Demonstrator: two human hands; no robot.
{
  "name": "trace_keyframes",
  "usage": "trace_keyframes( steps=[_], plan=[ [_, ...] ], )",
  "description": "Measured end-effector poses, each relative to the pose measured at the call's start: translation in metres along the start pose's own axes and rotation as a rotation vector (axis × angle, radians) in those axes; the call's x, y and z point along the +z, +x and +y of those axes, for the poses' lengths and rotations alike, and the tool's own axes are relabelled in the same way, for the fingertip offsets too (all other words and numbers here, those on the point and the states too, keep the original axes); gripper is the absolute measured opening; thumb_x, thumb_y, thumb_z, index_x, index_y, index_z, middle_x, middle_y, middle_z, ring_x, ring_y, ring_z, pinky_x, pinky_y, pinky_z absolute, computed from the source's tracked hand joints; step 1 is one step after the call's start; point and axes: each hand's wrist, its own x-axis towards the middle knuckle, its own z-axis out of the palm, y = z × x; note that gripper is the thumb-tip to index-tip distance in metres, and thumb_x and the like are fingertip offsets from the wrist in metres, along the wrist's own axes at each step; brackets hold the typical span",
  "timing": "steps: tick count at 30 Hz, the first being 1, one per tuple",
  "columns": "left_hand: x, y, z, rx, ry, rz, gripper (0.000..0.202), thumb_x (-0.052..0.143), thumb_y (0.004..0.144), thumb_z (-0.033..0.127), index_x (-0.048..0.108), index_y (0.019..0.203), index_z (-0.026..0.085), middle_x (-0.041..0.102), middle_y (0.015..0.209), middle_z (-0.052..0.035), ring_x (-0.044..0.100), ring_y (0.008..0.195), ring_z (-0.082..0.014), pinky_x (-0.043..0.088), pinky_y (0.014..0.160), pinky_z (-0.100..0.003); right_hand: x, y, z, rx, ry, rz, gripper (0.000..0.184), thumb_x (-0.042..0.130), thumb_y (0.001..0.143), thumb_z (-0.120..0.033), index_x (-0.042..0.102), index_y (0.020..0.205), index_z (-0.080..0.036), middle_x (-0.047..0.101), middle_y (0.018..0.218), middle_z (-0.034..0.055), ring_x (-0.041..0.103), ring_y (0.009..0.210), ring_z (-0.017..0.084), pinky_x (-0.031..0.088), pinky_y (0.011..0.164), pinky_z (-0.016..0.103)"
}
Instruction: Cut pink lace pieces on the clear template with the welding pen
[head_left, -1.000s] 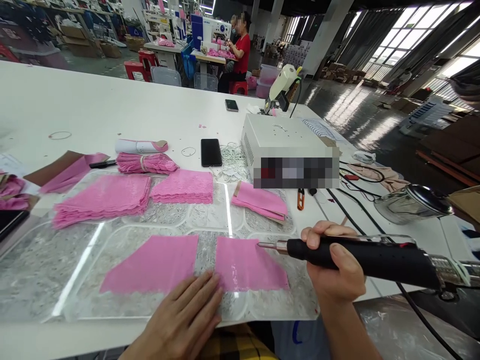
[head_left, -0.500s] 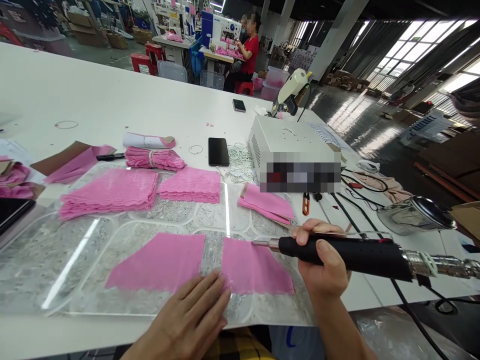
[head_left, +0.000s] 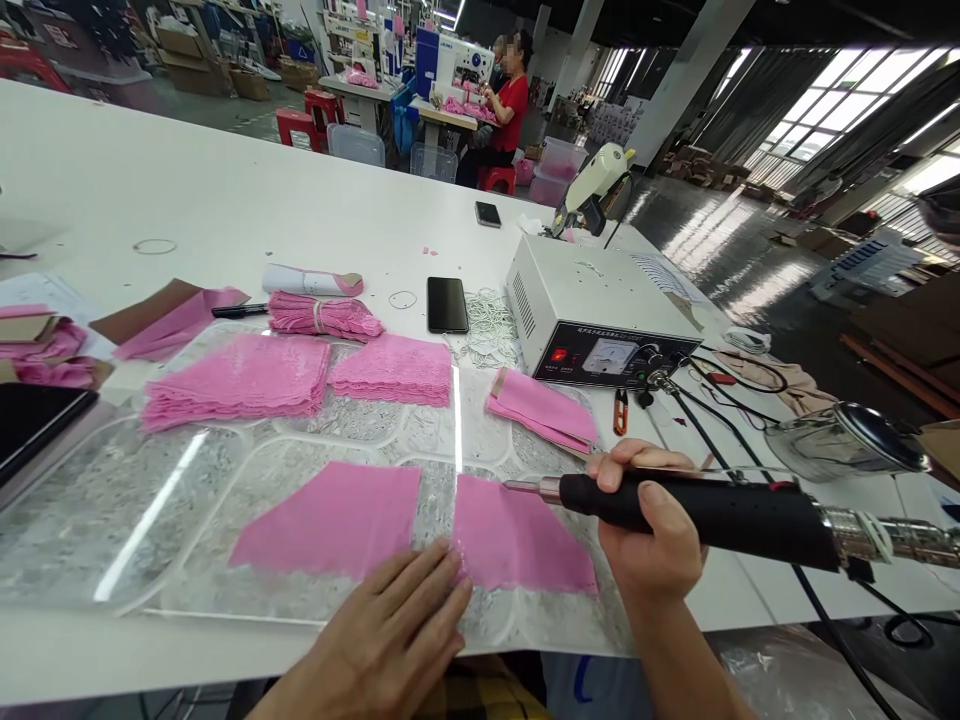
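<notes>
Our left grip and right grip are bare human hands, the right showing a rounded thumbnail, and the forearms behind them are bare too. Between them we wear a garment in yellow and black check, too cut off for us to say whether it is shirt or apron.

We look across a long white bench into a large workshop hall. Beyond the bench's far edge we see red stools and a pale-topped sewing table. To the right of the bench, the dark, glossy floor catches bright streaks of daylight. Farther off on that side of the bench, we make out tall paned windows and dark curtains. Behind the bench, a pale pillar slants in our view, under a dark ceiling.
</notes>
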Motion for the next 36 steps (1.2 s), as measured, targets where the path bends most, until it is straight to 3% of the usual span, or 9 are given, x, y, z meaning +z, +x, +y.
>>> trace_keyframes(
  steps=[7,17,25,36],
  plan=[
    [0.0,-0.002,0.0,-0.01,-0.015,0.005,0.029,0.054,0.094,0.02,0.064,0.119,0.011,0.066,0.121,-0.0126,0.056,0.122,-0.0265,0.047,0.103,-0.038,0.011,-0.002,0.005,0.011,-0.015,-0.036,0.008,0.059,0.077,-0.023,0.062,0.083,-0.02,0.057,0.082,0.0003,0.055,0.059,0.011,0.049,0.061,0.033],
    [0.002,-0.003,0.002,-0.019,-0.013,0.023,0.026,0.051,0.096,0.022,0.067,0.114,0.011,0.069,0.117,-0.0106,0.06,0.117,-0.0262,0.048,0.101,-0.038,0.011,-0.002,0.004,0.02,-0.039,-0.046,0.006,0.059,0.076,-0.021,0.061,0.082,-0.021,0.057,0.081,0.0002,0.055,0.061,0.012,0.049,0.062,0.034],
    [-0.003,0.0,0.002,-0.002,-0.033,0.019,0.024,0.052,0.095,0.022,0.067,0.108,0.009,0.072,0.109,-0.011,0.064,0.109,-0.0266,0.054,0.091,-0.038,0.022,-0.014,-0.002,0.129,0.018,-0.01,0.01,0.06,0.072,-0.022,0.063,0.081,-0.019,0.055,0.083,0.0011,0.053,0.06,0.011,0.049,0.064,0.035],
    [-0.004,0.001,0.003,-0.009,-0.036,0.01,0.025,0.054,0.094,0.022,0.066,0.11,0.009,0.071,0.109,-0.0129,0.064,0.11,-0.026,0.052,0.092,-0.037,0.03,-0.019,0.002,0.174,0.016,-0.039,0.01,0.061,0.073,-0.024,0.061,0.082,-0.02,0.055,0.083,0.0003,0.053,0.058,0.01,0.05,0.063,0.034]
  ],
)
